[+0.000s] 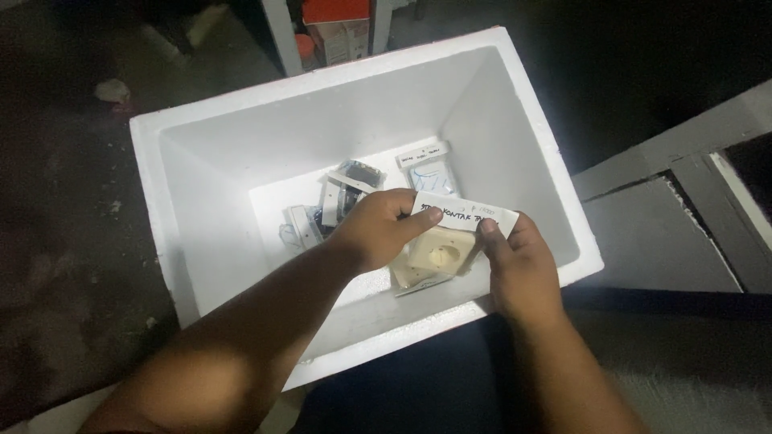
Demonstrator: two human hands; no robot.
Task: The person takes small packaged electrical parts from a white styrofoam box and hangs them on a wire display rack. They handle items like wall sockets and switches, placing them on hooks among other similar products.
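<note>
1. Both hands are clamped on one packet: the left hand [376,229] pinches the upper left of its white paper label [466,212] between thumb and fingers; the right hand [523,269] grips the label's right end, thumb on top.
2. The bagged wall socket [433,257] hangs between the two hands, held above the inside of the white foam box [193,217], near its front right wall; it touches nothing but the hands, as far as the view shows.
3. Risk, as I judge it: the grip sits mostly on the label rather than on the socket; if the label tears or slips from the bag, the socket could drop onto the packets below.
4. A second risk: the foam wall is soft; a forearm leaning on the front rim could dent or chip it.
5. The socket looks cream-coloured and square, with a round recess in its face, sealed in clear plastic; the label bears handwriting.
6. On the box floor lie several small bagged parts [338,201] with similar white labels; another bagged part [430,173] lies further back, well apart from the hands.
</note>
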